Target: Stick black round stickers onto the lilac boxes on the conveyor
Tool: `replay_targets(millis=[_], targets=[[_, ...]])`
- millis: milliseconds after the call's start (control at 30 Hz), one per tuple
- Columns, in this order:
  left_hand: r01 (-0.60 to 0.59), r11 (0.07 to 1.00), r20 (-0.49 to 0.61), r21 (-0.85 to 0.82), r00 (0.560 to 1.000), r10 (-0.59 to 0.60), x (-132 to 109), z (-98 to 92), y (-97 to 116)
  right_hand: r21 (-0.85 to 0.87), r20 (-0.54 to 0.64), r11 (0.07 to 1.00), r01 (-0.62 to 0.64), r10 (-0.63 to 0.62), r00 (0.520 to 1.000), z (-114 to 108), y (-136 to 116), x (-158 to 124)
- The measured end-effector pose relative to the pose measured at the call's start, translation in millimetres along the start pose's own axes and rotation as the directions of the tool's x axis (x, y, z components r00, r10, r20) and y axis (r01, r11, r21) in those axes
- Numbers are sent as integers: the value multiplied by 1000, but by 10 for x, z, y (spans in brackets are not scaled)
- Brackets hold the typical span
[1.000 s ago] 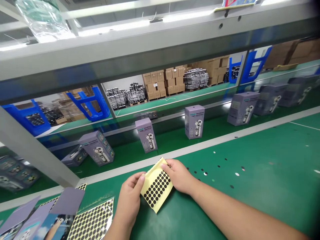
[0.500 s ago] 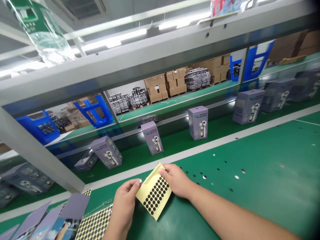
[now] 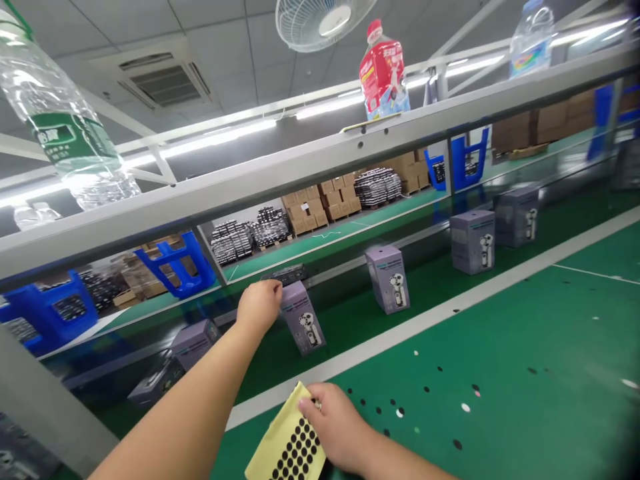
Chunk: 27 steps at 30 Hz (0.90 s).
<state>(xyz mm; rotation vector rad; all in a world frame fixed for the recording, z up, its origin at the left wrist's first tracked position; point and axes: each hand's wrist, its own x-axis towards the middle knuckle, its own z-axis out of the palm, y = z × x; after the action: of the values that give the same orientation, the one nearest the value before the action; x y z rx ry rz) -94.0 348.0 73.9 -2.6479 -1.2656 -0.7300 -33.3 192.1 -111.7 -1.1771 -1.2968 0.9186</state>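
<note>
My left hand (image 3: 259,305) reaches out over the conveyor and closes on the top left of a small purple product box (image 3: 304,323) that stands on the dark green belt. My right hand (image 3: 336,427) stays low near the bench's white edge strip and pinches a yellow sheet of black round stickers (image 3: 287,447) by its upper edge. Further purple boxes stand along the belt, one (image 3: 389,279) just to the right and another (image 3: 473,241) beyond it.
A grey metal shelf rail (image 3: 320,160) crosses above the belt with a red-labelled bottle (image 3: 383,70) and a clear bottle (image 3: 65,133) on it. Loose black and white dots (image 3: 425,390) lie on the green bench. More purple boxes (image 3: 190,343) lie at the left on the belt.
My left hand let go of the sticker sheet and stretched forward to the purple box. The sheet now stays in my right hand only. My view has tilted up and the boxes have shifted.
</note>
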Motion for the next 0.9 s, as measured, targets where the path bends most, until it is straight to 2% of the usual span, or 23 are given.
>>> replay_targets(millis=[67, 167, 367, 533, 767, 900], targets=[[-77, 997, 62, 26, 995, 75, 175, 112, 38, -3, -2, 1000, -7, 7, 1000, 1, 13, 8], [-176, 984, 158, 21, 972, 171, 272, 196, 40, -7, -9, 1000, -16, 16, 1000, 2, 34, 18], [-280, 957, 225, -73, 930, 290, 139, 188, -51, 27, -8, 999, -37, 37, 999, -11, 26, 21], [-364, 923, 253, -124, 888, 384, 67, 222, 11, 17, -23, 999, -42, 43, 999, -7, 1, 30], [-322, 932, 232, -165, 906, 354, 127, 371, 162, -15, -44, 1000, -19, 18, 999, -7, 21, 38], [-279, 925, 226, -258, 913, 339, 128, 343, 293, -12, -21, 1000, -1, 0, 1000, -16, 25, 38]])
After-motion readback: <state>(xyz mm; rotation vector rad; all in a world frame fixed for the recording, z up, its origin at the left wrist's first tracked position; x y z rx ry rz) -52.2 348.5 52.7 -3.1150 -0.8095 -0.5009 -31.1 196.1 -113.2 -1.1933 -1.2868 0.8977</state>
